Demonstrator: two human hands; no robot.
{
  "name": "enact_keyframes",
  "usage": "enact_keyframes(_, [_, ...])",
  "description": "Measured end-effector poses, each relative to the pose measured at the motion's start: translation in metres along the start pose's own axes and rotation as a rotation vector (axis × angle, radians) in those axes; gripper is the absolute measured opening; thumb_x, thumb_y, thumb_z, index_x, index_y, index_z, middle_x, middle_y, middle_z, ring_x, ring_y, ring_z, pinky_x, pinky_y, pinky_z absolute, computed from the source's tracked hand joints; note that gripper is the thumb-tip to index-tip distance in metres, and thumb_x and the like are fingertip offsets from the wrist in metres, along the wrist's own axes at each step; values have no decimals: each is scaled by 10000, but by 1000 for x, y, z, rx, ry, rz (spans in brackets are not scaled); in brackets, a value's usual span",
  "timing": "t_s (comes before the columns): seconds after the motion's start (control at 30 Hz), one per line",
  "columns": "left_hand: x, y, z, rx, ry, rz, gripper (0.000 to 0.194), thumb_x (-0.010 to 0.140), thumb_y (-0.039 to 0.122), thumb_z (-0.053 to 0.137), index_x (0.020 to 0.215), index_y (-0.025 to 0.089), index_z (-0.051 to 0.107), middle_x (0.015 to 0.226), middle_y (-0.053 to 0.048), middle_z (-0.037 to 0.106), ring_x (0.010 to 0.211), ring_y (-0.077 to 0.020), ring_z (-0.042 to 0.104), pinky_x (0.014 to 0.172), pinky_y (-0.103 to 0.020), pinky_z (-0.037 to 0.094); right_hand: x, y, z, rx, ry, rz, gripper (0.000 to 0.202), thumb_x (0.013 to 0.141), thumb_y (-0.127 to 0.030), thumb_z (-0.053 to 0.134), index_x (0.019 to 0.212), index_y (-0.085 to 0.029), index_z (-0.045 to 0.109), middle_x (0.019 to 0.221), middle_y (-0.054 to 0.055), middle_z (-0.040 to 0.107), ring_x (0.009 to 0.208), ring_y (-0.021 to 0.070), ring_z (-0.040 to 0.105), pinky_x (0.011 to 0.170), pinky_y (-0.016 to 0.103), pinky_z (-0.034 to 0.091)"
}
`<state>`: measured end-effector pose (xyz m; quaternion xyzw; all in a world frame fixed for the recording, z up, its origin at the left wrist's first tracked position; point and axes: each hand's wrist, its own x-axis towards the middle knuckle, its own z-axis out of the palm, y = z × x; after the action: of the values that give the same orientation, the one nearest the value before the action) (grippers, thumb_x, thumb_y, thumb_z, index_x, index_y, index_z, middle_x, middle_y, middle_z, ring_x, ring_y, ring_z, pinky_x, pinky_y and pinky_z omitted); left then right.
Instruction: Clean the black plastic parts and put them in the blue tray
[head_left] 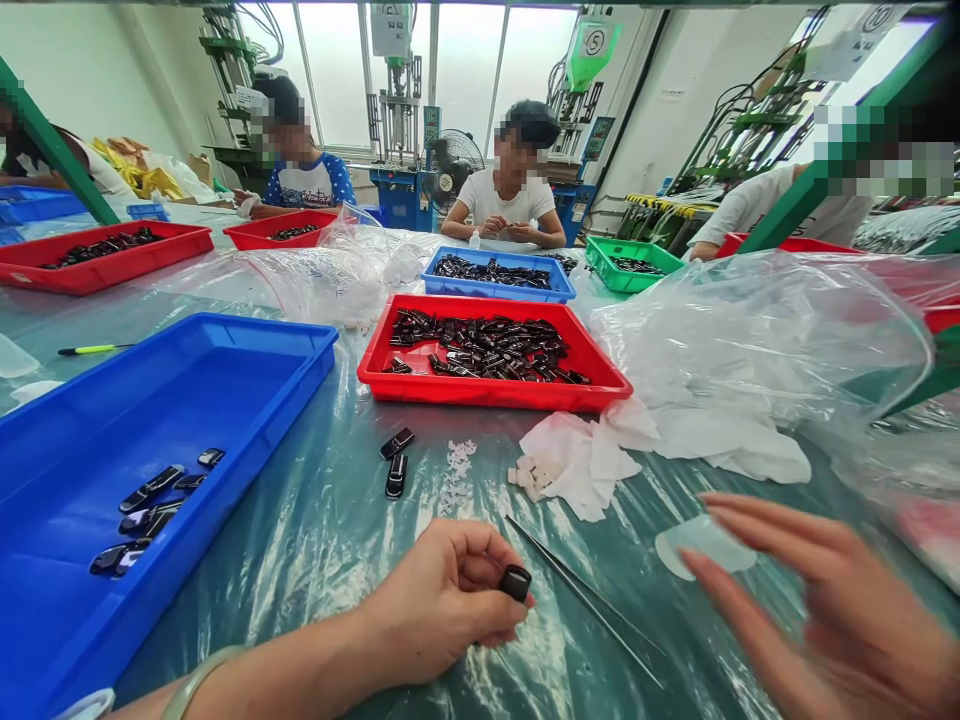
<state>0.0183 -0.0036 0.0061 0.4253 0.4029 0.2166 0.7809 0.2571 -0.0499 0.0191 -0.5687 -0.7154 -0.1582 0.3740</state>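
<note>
My left hand (450,600) holds a small glossy black part (515,582) between thumb and fingers, low in the middle of the view. Just right of it, metal tweezers (592,605) lie on the plastic-covered table. My right hand (817,590) is at the lower right, thumb and fingers spread with nothing between them. Behind its fingertips a pale translucent piece (705,547) rests on the table. Two black parts (396,475) and some small white bits (458,475) lie beyond my left hand.
A blue tray (300,350) with several black parts stands left. Ahead is a red tray (495,392) full of them, with crumpled tissue (581,460) and clear plastic bags (750,340) to its right. People sit across the table (315,560) behind further trays.
</note>
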Motion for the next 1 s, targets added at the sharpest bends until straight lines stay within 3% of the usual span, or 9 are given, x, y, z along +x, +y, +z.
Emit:
enact_keyframes(0.07, [0, 0, 0, 47, 2, 1, 229, 555, 193, 652, 747, 134, 544, 737, -42, 632, 507, -71, 478, 477, -193, 359, 11, -18, 11, 121, -174, -149, 203, 827, -144, 535, 1012, -226, 556, 958, 78, 590, 822, 191, 605, 670, 296, 512])
enact_keyframes(0.13, [-2, 2, 0, 136, 11, 21, 187, 578, 179, 641, 747, 126, 584, 684, -15, 607, 509, -65, 444, 468, -184, 316, 21, -29, 29, 170, -290, -227, 186, 854, -111, 460, 989, -211, 539, 917, 65, 583, 827, 175, 585, 665, 281, 511])
enact_keyframes(0.3, [-3, 6, 0, 286, 53, 57, 135, 587, 121, 624, 716, 105, 661, 475, 60, 435, 465, -51, 327, 461, -190, 243, 36, -32, 77, 91, -395, -214, 214, 840, -120, 460, 1028, -156, 557, 869, 86, 593, 781, 212, 557, 659, 355, 493])
enact_keyframes(0.43, [-1, -1, -3, 306, 30, 59, 161, 593, 129, 630, 748, 112, 669, 497, 55, 447, 474, -51, 337, 462, -186, 241, 37, -29, 91, 60, -454, -209, 173, 850, -139, 448, 864, -150, 620, 769, 85, 584, 714, 220, 532, 622, 362, 465])
enact_keyframes(0.63, [-2, -10, -6, 399, 22, 72, 152, 614, 164, 635, 757, 134, 677, 532, 45, 475, 504, -57, 386, 477, -172, 279, 34, -25, 81, 168, -426, -172, 219, 879, -143, 415, 986, -145, 605, 868, 94, 611, 820, 232, 545, 697, 394, 453])
enact_keyframes(0.8, [-1, -8, -5, 400, 18, 53, 158, 621, 173, 632, 768, 133, 670, 529, 45, 490, 470, -53, 396, 459, -167, 294, 27, -32, 57, 337, -395, -77, 236, 880, -142, 427, 1083, -188, 539, 858, 35, 617, 760, 133, 594, 668, 245, 503])
enact_keyframes(0.9, [-1, -7, -4, 395, 18, 49, 150, 625, 167, 624, 766, 130, 662, 512, 50, 484, 458, -52, 403, 455, -165, 300, 19, -40, 44, 534, -464, 151, 217, 819, -163, 537, 1032, -206, 536, 752, -12, 629, 651, 109, 608, 600, 194, 515])
enact_keyframes(1.0, [0, -6, -3, 417, 16, 71, 150, 631, 163, 623, 770, 126, 663, 509, 52, 481, 471, -53, 408, 464, -160, 306, 11, -44, 39, 780, -583, 438, 59, 734, -212, 639, 782, -205, 606, 665, -21, 615, 603, 120, 589, 549, 194, 500])
